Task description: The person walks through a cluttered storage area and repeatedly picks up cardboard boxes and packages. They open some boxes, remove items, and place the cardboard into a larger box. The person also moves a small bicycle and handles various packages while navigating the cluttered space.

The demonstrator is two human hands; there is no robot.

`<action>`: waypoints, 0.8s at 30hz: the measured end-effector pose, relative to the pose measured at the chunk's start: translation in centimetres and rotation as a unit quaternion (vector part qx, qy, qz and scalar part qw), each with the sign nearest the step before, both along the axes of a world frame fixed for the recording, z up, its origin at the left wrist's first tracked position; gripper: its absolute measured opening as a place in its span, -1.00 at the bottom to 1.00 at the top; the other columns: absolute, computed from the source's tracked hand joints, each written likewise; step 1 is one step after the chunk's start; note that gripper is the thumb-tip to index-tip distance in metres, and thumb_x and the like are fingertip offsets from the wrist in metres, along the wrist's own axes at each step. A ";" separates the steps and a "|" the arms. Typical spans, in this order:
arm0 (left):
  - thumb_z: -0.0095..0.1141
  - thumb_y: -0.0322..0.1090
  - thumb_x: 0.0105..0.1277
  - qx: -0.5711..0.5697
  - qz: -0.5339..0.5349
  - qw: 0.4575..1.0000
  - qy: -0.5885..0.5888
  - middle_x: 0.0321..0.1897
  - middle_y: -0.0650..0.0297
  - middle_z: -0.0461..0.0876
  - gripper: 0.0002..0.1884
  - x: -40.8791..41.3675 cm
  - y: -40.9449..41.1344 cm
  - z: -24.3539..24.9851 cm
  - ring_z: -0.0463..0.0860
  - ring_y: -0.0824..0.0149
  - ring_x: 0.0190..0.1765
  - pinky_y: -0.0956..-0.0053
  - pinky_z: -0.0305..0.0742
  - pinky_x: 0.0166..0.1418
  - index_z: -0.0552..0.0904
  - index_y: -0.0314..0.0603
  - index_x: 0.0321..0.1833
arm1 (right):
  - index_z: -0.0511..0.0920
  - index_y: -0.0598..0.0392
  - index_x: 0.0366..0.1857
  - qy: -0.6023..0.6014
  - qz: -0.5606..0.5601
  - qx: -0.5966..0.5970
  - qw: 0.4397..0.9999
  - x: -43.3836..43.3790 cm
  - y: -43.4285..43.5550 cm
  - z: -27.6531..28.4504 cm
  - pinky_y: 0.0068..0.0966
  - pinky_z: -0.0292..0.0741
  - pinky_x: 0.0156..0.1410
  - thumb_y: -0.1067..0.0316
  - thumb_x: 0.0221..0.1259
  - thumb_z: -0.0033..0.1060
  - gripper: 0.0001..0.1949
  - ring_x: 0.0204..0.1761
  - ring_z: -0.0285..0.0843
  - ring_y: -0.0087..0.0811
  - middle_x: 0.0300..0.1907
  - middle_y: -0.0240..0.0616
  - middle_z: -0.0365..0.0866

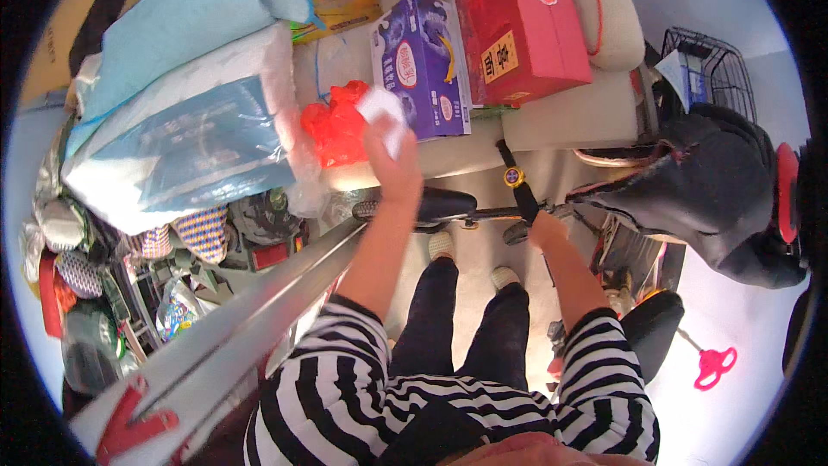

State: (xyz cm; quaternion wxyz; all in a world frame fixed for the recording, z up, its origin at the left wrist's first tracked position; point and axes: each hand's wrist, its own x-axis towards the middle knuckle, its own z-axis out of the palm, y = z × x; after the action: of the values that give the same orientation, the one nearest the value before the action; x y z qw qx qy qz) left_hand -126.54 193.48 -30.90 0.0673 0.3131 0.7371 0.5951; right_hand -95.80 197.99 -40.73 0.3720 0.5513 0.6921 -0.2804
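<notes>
My left hand (396, 158) is raised over the front of the sofa seat and grips a small white item (381, 105), blurred by motion, so its kind is unclear. Right beside that item lies a crumpled red plastic bag (336, 129). Lower and to the right, my right hand (548, 228) holds one end of a black strap of a watch (514, 177) with a round yellow-rimmed face. The strap extends up from my fingers towards the sofa's front edge. Behind the left hand stands a purple drink carton (417, 65) with pictures of blueberries and a banana.
A red gift box (517, 19) and a bagged blue textile (213, 136) rest on the beige sofa (556, 120). A metal rail-like frame (259, 298) slants past my left arm. A scooter-like black seat (446, 205) is below; a black bag (705, 188) sits right.
</notes>
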 end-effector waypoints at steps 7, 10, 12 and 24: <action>0.14 -0.44 0.18 -0.142 -0.092 0.985 0.013 0.10 0.02 0.44 -0.76 17.7 -17.7 5.7 0.42 0.01 0.18 0.26 0.23 0.34 0.54 -0.27 -0.08 | 0.31 -0.01 0.26 0.097 -0.022 0.043 0.994 0.9 -0.5 7.7 -0.20 0.50 0.16 0.00 0.09 0.28 -0.35 0.23 0.42 -0.13 0.25 -0.12 0.35; 0.17 -0.40 0.18 -0.216 -0.042 0.976 0.001 0.08 0.00 0.46 -0.74 21.8 -25.4 7.9 0.42 0.00 0.18 0.26 0.27 0.32 0.55 -0.24 -0.06 | 0.43 0.03 0.12 0.220 -0.031 0.093 0.971 4.4 -3.6 11.0 -0.17 0.48 0.14 0.06 0.12 0.20 -0.50 0.15 0.48 -0.08 0.14 -0.03 0.44; 0.17 -0.38 0.18 -0.209 -0.086 0.974 -0.013 0.07 -0.01 0.47 -0.75 24.5 -30.8 10.6 0.43 0.01 0.18 0.26 0.29 0.30 0.57 -0.23 -0.08 | 0.51 0.07 0.04 0.248 -0.019 0.056 0.967 7.8 -5.8 13.1 -0.16 0.47 0.15 0.08 0.12 0.17 -0.57 0.12 0.50 -0.05 0.08 0.03 0.49; -0.12 -0.23 0.44 -0.340 0.168 0.924 0.040 -0.05 0.03 0.59 -0.68 46.1 -62.3 21.9 0.50 0.10 0.11 0.32 0.37 0.23 0.69 -0.25 -0.22 | 0.61 0.22 -0.43 0.211 0.249 -0.004 0.945 26.7 -18.3 16.6 -0.07 0.51 -0.10 0.09 0.11 0.05 -0.65 -0.26 0.61 0.11 -0.40 0.11 0.63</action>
State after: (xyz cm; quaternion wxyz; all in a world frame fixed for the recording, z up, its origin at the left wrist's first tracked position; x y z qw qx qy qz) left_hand -80.40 131.18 -8.96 0.0394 0.1664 0.9391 0.2981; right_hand -69.06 179.73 -24.12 0.2775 0.2881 0.8690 -0.2915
